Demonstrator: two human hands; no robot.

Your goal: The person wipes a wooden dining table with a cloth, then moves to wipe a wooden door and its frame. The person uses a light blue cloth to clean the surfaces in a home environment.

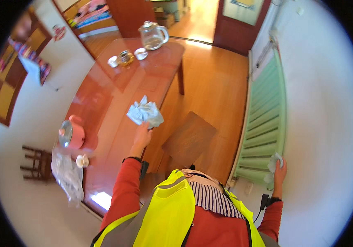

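Observation:
My left hand [143,135] is closed on the edge of a crumpled light-blue cloth [145,112], which is over the near long side of the reddish-brown table [114,107]. Far to the right, my right hand [280,172] grips a pale, thin cloth [275,161] at the near end of the light-green radiator [262,123]. Part of that cloth hangs below the fingers against the radiator's end. Whether it is fabric or paper I cannot tell.
A glass pitcher [152,38], white cups [141,53] and a small amber glass pot [125,58] stand at the table's far end. A pink pot [74,132], small white cup [82,161] and plastic bag [66,173] are at left. A brown mat [191,136] lies on the floor.

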